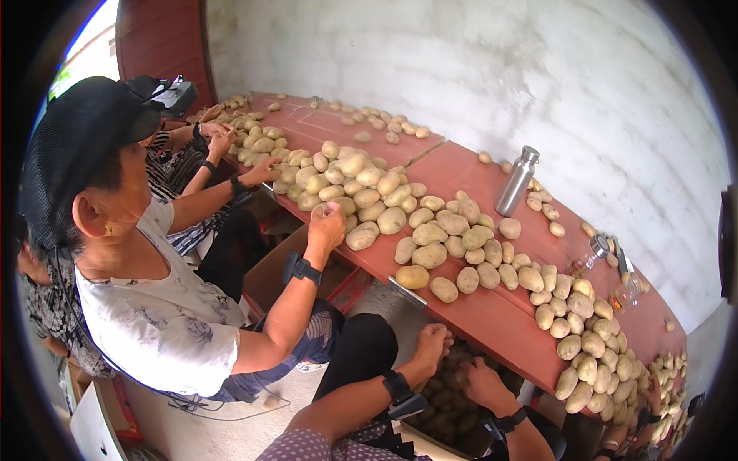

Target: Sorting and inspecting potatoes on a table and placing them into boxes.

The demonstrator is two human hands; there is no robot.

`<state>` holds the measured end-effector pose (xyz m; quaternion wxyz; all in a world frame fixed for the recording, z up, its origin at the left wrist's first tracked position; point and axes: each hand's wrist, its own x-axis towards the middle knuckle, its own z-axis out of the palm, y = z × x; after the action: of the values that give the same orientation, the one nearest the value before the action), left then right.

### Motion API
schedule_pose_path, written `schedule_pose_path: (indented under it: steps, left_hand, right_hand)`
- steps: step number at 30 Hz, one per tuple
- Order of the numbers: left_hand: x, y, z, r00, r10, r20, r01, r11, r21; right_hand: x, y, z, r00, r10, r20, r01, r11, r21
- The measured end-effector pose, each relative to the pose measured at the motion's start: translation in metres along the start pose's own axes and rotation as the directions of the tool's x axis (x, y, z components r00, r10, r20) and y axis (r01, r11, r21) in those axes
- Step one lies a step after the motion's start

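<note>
My left hand, a black device strapped to its wrist, is raised with curled fingers just in front of the table's near edge; whether anything is between them cannot be told. My right hand hangs over a box whose dim inside holds many potatoes. Its fingers are bent down, and their grip is partly hidden. Above both hands, the reddish-brown tabletop carries a long heap of potatoes. A yellower potato and a rounder one lie near the edge, close to a metal strip.
A co-worker in a dark cap sits at left, one hand near the heap, the other touching potatoes. Other workers' hands show at far left and lower right. A steel bottle, glass jars and a knife are towards the wall.
</note>
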<state>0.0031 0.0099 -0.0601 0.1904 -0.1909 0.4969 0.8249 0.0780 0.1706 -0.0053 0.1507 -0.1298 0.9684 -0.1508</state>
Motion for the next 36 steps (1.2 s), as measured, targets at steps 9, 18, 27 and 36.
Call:
schedule_pose_path:
  steps: [9, 18, 27, 36]
  left_hand:
    - [-0.038, 0.039, 0.034, 0.952, 0.155, 0.266, -0.194, 0.972, 0.130]
    - [-0.027, 0.168, -0.001, 0.475, 0.802, 0.361, -0.800, 0.224, 0.556]
    - [0.003, 0.106, 0.019, 0.474, 0.597, 0.647, -0.686, -0.210, 0.697]
    - [0.040, 0.083, 0.016, 0.424, 0.555, 0.716, -0.515, -0.502, 0.695]
  right_hand:
    - [0.009, 0.001, 0.001, 0.983, -0.149, 0.105, 0.134, 0.981, 0.140]
    - [0.011, 0.018, -0.012, 0.969, -0.240, 0.051, 0.215, 0.931, 0.294]
    - [-0.009, 0.020, -0.032, 0.978, -0.203, 0.045, 0.183, 0.942, 0.280]
    - [-0.012, 0.037, -0.072, 0.989, -0.086, -0.120, 0.131, 0.888, 0.441]
